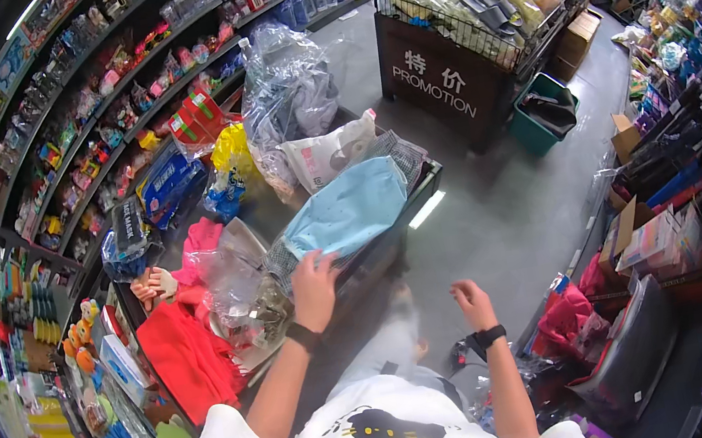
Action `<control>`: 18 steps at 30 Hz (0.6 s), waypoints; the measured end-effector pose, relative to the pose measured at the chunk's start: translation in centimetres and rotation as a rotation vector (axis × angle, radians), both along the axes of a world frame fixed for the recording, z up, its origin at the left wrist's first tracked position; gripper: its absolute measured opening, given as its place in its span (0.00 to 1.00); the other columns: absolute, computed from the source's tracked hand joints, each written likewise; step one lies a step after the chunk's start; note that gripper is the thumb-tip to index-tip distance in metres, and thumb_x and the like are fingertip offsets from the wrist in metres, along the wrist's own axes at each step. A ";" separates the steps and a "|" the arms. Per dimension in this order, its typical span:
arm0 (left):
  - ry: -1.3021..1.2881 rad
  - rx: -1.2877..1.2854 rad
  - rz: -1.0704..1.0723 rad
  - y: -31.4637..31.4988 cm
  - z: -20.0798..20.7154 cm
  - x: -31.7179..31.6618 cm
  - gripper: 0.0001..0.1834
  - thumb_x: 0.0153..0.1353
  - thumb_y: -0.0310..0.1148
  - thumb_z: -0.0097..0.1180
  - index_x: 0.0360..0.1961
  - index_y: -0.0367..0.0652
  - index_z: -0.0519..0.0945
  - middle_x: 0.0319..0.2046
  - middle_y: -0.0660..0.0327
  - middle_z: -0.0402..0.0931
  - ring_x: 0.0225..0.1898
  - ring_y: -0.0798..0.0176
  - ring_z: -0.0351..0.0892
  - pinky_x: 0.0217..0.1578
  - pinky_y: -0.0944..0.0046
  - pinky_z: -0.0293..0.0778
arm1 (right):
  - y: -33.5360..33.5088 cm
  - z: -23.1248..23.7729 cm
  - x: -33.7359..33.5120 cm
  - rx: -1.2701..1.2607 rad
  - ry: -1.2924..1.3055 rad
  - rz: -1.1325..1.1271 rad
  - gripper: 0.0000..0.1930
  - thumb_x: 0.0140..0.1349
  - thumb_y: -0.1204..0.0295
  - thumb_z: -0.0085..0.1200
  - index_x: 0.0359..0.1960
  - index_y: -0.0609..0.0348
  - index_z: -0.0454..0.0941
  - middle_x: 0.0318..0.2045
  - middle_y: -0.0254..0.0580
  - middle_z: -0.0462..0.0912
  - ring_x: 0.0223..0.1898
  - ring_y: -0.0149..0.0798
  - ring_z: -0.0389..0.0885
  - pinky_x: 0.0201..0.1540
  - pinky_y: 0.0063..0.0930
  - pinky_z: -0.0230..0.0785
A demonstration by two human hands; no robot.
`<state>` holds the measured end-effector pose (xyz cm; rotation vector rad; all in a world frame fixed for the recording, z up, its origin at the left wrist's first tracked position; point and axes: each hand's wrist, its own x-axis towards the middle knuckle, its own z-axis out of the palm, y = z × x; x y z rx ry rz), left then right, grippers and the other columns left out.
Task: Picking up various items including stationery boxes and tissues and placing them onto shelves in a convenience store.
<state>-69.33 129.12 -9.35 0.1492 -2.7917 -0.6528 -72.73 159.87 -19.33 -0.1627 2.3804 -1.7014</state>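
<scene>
My left hand (314, 288) reaches over a dark bin (377, 261), its fingers stretched out against the near edge of a light blue folded cloth item (348, 210). Under that blue item lies a grey checked cloth (282, 263), and just behind it a white printed bag (331, 154). Left of this hand are a clear plastic wrapper (233, 290) and a red fringed cloth (186, 353). My right hand (474, 302) hangs in the air over the aisle, away from the bin. It holds nothing that I can see, and its fingers are loosely bent and apart.
Shelves of small toys and glassware (157, 61) curve along the left. A dark display stand (430, 80) with a wire basket of bagged goods stands ahead, a green tub (548, 107) beside it. Bags and boxes (665, 236) crowd the right. Grey floor (499, 213) lies between.
</scene>
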 end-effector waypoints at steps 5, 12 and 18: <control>-0.006 -0.088 0.195 -1.9 -0.6 -3.2 0.24 0.48 0.32 0.59 0.49 0.50 0.71 0.52 0.56 0.64 0.55 0.50 0.62 0.52 0.52 0.60 | -4.5 4.9 -7.3 -0.013 0.062 0.081 0.10 0.59 0.74 0.49 0.41 0.62 0.71 0.33 0.43 0.78 0.33 0.36 0.78 0.37 0.26 0.70; -0.145 -0.113 0.237 -2.8 -1.1 -4.6 0.37 0.41 0.37 0.65 0.56 0.55 0.66 0.60 0.59 0.57 0.61 0.49 0.55 0.57 0.51 0.57 | -10.3 6.8 -16.8 0.037 0.399 0.216 0.23 0.51 0.77 0.54 0.51 0.59 0.64 0.45 0.52 0.70 0.47 0.48 0.70 0.49 0.33 0.64; -0.272 -0.146 0.224 -2.8 -2.6 -3.8 0.43 0.37 0.42 0.67 0.59 0.56 0.63 0.62 0.60 0.52 0.63 0.49 0.51 0.59 0.51 0.54 | -13.0 6.9 -19.5 0.100 0.393 0.446 0.27 0.47 0.81 0.54 0.52 0.56 0.65 0.49 0.54 0.66 0.50 0.54 0.66 0.53 0.37 0.61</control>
